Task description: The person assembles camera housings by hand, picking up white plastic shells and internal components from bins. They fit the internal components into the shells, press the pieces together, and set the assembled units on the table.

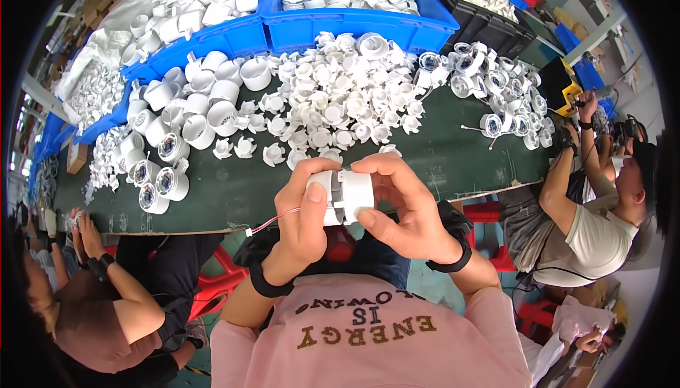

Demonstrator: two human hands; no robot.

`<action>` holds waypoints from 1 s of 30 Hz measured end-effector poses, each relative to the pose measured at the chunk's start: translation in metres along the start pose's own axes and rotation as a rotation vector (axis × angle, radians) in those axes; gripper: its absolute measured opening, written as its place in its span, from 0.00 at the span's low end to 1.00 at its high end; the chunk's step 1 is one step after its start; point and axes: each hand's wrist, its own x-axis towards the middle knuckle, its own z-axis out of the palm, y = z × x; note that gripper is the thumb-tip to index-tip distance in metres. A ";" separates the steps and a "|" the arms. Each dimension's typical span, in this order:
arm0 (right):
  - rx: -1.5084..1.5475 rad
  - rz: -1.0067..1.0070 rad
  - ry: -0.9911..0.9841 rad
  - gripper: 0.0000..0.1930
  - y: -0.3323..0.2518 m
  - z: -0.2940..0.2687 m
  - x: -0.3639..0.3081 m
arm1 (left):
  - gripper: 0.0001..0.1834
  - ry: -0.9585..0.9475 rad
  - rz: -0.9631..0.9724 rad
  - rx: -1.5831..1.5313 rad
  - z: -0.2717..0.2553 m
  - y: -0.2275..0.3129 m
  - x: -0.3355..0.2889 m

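Note:
Just beyond the table's near edge, I hold a white cylindrical plastic housing (356, 195) between both hands. My left hand (306, 211) is closed round its left end, thumb on top. The fingertips and thumb of my right hand (402, 207) pinch its right end. A grey gap with slots shows across the middle, and I cannot tell whether the two ends are one piece. From the left side trails a thin red-and-white wire (273, 222) with a small white plug. Nearest beyond my hands lies a pile of small white finned, cup-like parts (347, 97).
White cups (219, 97), some with dark insides, lie on the green tabletop (283, 200) at left. Clear round parts with wires (496, 94) lie at right. Blue bins (361, 25) and a black bin (489, 23) stand behind. Co-workers (591, 225) sit on both sides.

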 end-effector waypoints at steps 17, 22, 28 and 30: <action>-0.053 -0.342 -0.064 0.32 0.015 0.036 0.007 | 0.20 0.092 0.326 -0.014 0.005 -0.004 -0.006; -0.248 -0.163 -0.098 0.31 0.029 0.021 0.044 | 0.17 0.100 0.201 0.125 -0.012 -0.031 0.022; -0.068 -0.080 0.238 0.32 0.056 0.048 0.036 | 0.36 -0.063 0.070 0.299 -0.016 -0.025 0.004; 0.186 0.264 0.239 0.34 0.053 0.039 0.040 | 0.39 -0.288 0.013 0.264 -0.037 -0.013 -0.001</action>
